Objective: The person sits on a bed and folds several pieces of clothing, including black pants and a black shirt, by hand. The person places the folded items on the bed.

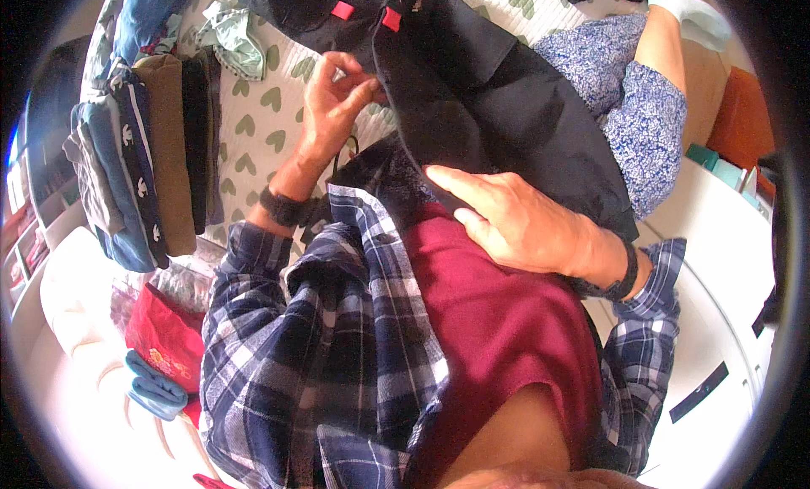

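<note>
A black fabric garment [481, 103] with small red tabs lies spread in front of me, partly across my lap. My left hand [335, 103] is at its left edge, thumb and forefinger pinched together there; the fingertips are partly hidden. Nearer my body, my right hand [519, 220] holds the lower part of the same edge, forefinger stretched along the cloth and thumb beneath. The garment covers part of a quilted bedspread [247, 125] with green hearts.
A row of folded clothes [166, 153] stands at the left. Beyond it lies a crumpled pale green cloth [234, 39]. A red garment [166, 337] and a rolled blue cloth [155, 384] rest lower left. Legs in blue patterned trousers [645, 128] are at the right, near a white curved surface [715, 261].
</note>
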